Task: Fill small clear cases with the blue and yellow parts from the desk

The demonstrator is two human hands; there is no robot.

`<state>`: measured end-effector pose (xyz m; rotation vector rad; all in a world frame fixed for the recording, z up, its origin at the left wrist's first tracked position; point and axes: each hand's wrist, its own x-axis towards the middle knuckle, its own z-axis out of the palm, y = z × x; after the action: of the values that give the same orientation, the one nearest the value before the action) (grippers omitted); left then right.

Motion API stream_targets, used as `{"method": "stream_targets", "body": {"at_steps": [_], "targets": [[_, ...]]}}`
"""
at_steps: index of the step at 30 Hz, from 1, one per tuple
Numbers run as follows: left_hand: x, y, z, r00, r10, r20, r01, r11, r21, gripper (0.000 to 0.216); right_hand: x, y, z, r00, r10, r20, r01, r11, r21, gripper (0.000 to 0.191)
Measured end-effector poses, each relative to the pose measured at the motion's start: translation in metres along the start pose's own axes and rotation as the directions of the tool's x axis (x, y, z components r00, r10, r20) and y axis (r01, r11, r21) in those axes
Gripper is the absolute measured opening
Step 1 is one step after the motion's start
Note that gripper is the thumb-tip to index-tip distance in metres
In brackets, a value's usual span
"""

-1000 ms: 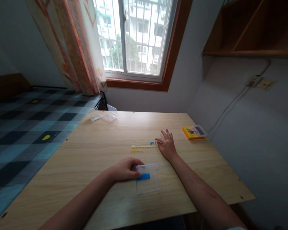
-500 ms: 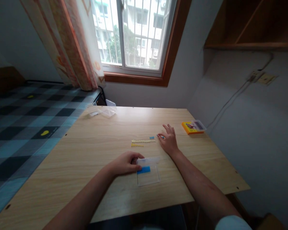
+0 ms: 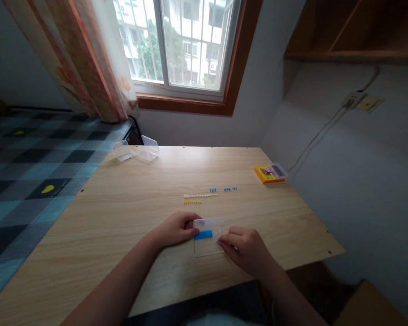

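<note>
My left hand [image 3: 179, 230] grips the left side of a clear plastic box [image 3: 207, 250], thumb on top and fingers behind. A patch of small blue pieces [image 3: 204, 234] fills the box's upper left part. Over the box's right side, my right hand [image 3: 245, 248] pinches a tiny blue piece [image 3: 218, 242] between thumb and fingertips. Beyond the box, a row of cream pieces [image 3: 201, 196] lies on the table, with a shorter row of yellow pieces [image 3: 192, 202] just nearer. Small blue pieces [image 3: 213, 190] stand in short groups behind and to the right.
The wooden table [image 3: 139, 190] carries an orange and yellow box [image 3: 269, 174] at the far right. Clear plastic cases [image 3: 148, 154] stand at the far left corner. A bed with a checked cover [image 3: 64, 158] is at the left, below a curtained window.
My right hand has come back from the loose blue pieces to the clear box, bringing one small blue piece. My left hand keeps its hold on the box. The view has shifted slightly.
</note>
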<state>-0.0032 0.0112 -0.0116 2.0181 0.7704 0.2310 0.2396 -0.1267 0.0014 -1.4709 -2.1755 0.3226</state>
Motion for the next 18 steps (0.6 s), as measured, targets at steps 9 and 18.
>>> {"method": "stream_targets", "body": {"at_steps": [9, 18], "targets": [[-0.002, 0.002, 0.003, 0.999, 0.028, -0.046, -0.024, 0.996, 0.087, 0.022, 0.014, -0.006, 0.011, 0.960, 0.216, 0.181, -0.184, 0.967, -0.178, 0.021], [0.000, 0.000, 0.004, 0.999, 0.023, -0.042, -0.019, 0.996, 0.082, 0.020, 0.010, -0.009, 0.006, 0.956, 0.247, 0.160, -0.220, 0.961, -0.165, 0.024]]}}
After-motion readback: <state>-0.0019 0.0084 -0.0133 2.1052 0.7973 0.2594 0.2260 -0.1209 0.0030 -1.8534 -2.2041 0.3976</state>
